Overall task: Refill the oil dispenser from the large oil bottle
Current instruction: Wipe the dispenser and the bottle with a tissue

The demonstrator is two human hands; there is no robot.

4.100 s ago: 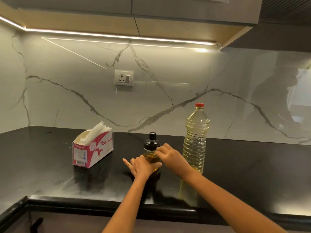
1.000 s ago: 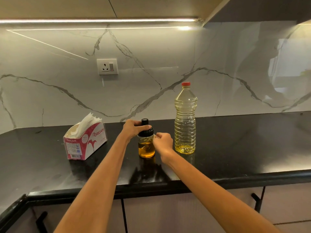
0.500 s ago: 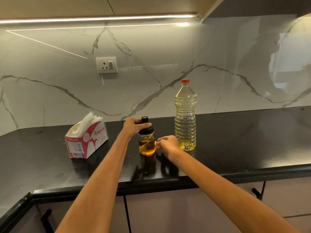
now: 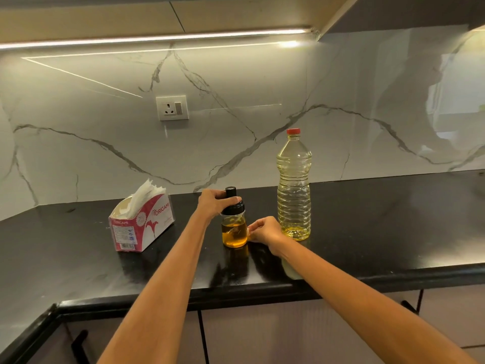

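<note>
Standing on the black table (image 4: 367, 227), below a marble-look wall with a socket (image 4: 172, 108), are all the task's things. Large oil bottle (image 4: 294, 185): upright, red cap (image 4: 293, 131) on, clear plastic, only a shallow pool of pale oil at the bottom, rest looks empty. Tissue box (image 4: 143, 224): off to the left, well apart, tissues sticking out the top. Oil dispenser (image 4: 234, 224): small glass jar just left of the big bottle, upright, amber oil roughly half up, black lid (image 4: 233, 202) in place.

Left hand (image 4: 214, 203): fingers and thumb curled over the black lid from the left, gripping it. Right hand (image 4: 263, 231): beside the jar's lower right, fingertips (image 4: 249, 229) at the glass; looks like light contact steadying it, fingers loosely bent, not wrapped round.

Step in hand, judged: getting the lid off before any pouring.

Doing it well: press the jar body firmer with the right hand so it doesn't spin on the glossy table, twist or pull the lid straight up, no tilting, oil inside. Set the lid down away from the tissue box. The big bottle stands close by the right wrist, so mind knocking it.
</note>
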